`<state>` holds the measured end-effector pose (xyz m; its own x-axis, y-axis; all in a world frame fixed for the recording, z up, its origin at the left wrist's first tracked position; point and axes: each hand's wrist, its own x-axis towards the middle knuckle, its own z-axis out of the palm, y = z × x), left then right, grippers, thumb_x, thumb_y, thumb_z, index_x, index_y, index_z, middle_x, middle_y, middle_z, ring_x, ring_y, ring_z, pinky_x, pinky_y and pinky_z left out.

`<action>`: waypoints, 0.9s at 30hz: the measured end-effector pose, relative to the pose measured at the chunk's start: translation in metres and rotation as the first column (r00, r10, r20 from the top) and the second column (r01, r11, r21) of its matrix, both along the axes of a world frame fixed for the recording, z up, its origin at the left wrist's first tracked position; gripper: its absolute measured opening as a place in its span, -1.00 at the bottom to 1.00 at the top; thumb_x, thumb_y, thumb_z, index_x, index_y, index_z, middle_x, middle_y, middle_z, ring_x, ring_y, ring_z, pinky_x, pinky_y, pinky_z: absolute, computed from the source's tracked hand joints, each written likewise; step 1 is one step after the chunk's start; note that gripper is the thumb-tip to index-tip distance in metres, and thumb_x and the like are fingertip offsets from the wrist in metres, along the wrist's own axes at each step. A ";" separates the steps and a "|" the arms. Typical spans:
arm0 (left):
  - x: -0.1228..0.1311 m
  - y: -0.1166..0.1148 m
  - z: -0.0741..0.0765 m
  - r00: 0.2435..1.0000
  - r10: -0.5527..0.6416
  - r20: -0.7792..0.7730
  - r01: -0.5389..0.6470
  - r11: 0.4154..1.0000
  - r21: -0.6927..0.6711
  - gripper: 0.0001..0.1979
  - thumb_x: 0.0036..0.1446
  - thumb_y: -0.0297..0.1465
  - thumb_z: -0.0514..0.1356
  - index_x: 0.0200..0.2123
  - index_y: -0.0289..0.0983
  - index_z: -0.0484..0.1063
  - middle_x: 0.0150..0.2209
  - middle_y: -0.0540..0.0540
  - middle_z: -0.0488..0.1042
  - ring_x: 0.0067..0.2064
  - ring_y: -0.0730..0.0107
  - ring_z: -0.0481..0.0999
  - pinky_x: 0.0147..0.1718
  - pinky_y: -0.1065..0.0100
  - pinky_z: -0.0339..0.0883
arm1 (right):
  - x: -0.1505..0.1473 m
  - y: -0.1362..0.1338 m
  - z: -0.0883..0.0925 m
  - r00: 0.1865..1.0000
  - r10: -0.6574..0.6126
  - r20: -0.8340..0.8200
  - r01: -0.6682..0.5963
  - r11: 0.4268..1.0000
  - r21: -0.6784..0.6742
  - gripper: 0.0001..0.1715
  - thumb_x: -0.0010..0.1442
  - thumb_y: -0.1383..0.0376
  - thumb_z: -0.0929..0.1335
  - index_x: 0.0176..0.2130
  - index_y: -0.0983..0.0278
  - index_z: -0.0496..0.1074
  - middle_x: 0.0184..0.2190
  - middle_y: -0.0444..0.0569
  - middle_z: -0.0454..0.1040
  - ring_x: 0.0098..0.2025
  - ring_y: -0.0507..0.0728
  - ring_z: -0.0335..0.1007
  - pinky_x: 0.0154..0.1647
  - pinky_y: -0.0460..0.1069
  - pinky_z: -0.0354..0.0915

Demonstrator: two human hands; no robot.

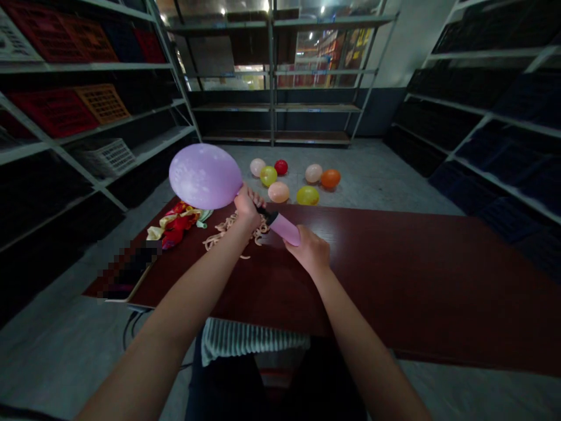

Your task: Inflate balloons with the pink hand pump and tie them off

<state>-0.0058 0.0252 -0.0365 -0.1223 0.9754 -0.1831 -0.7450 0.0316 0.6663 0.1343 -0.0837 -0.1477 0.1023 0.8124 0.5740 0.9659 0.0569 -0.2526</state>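
A swollen purple balloon (205,176) points up and to the left, its neck pinched in my left hand (248,206). Beside those fingers is the black end of a pink hand pump (284,229). Whether the balloon's mouth still sits on the nozzle is hidden by my fingers. My right hand (310,250) is wrapped round the pump's pink rear part. Under my left wrist lies a heap of thin beige rubber pieces (222,233), probably uninflated balloons. Red, cream and green limp balloons (177,225) are bunched to the left.
The dark red table (394,263) stretches to the right. A tablet-like dark device (131,272), partly pixelated, lies at its left end. Several inflated balloons (279,192) rest on the floor beyond. Shelves with crates (103,104) flank the left; a striped cloth (249,339) lies over my lap.
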 end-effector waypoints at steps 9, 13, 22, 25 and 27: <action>-0.096 0.011 -0.004 0.981 0.139 0.136 -0.129 0.988 -0.082 -0.52 0.39 -0.35 0.01 -0.59 -0.22 -0.08 -0.73 0.12 -0.06 -0.75 0.54 -0.02 -0.70 0.42 -0.03 | -0.005 -0.001 -0.003 0.962 0.083 0.260 -0.086 0.996 -0.002 -0.71 0.22 0.11 0.36 -0.17 0.25 0.48 -0.38 -0.04 0.56 -0.38 0.11 0.45 -0.40 -0.02 0.10; -0.136 0.012 0.004 0.968 0.205 0.146 -0.195 0.978 -0.079 -0.52 0.42 -0.34 -0.02 -0.59 -0.23 -0.07 -0.73 0.12 -0.05 -0.75 0.57 -0.03 -0.71 0.43 -0.02 | -0.008 -0.001 -0.001 0.946 0.141 0.292 -0.148 0.989 0.005 -0.72 0.22 0.11 0.37 -0.16 0.25 0.48 -0.40 -0.06 0.55 -0.40 0.10 0.45 -0.40 -0.03 0.10; -0.106 0.003 0.056 0.987 0.155 0.047 -0.160 0.978 0.133 -0.41 0.38 -0.14 0.13 -0.59 -0.21 -0.09 -0.72 0.10 -0.08 -0.71 0.53 -0.06 -0.67 0.38 -0.04 | -0.001 0.000 -0.007 0.988 0.116 0.107 -0.120 0.992 0.037 -0.65 0.17 0.10 0.40 -0.12 0.26 0.47 -0.32 -0.01 0.60 -0.33 0.15 0.52 -0.38 -0.02 0.19; -0.073 0.000 0.080 0.991 0.136 0.003 -0.133 0.965 0.226 -0.42 0.43 -0.13 0.05 -0.59 -0.21 -0.08 -0.72 0.10 -0.11 -0.71 0.54 -0.08 -0.66 0.38 -0.07 | 0.004 0.001 -0.008 0.997 0.083 -0.002 -0.083 0.996 0.045 -0.56 0.14 0.08 0.43 -0.05 0.27 0.46 -0.29 -0.01 0.61 -0.32 0.17 0.54 -0.36 -0.02 0.24; -0.049 0.000 0.090 0.992 0.122 -0.025 -0.110 0.954 0.279 -0.42 0.44 -0.11 0.04 -0.59 -0.20 -0.07 -0.72 0.10 -0.12 -0.72 0.54 -0.09 -0.68 0.38 -0.09 | 0.005 0.001 -0.008 0.995 0.062 -0.075 -0.060 0.998 0.035 -0.54 0.13 0.07 0.44 -0.05 0.26 0.45 -0.30 -0.01 0.61 -0.33 0.18 0.55 -0.37 -0.01 0.24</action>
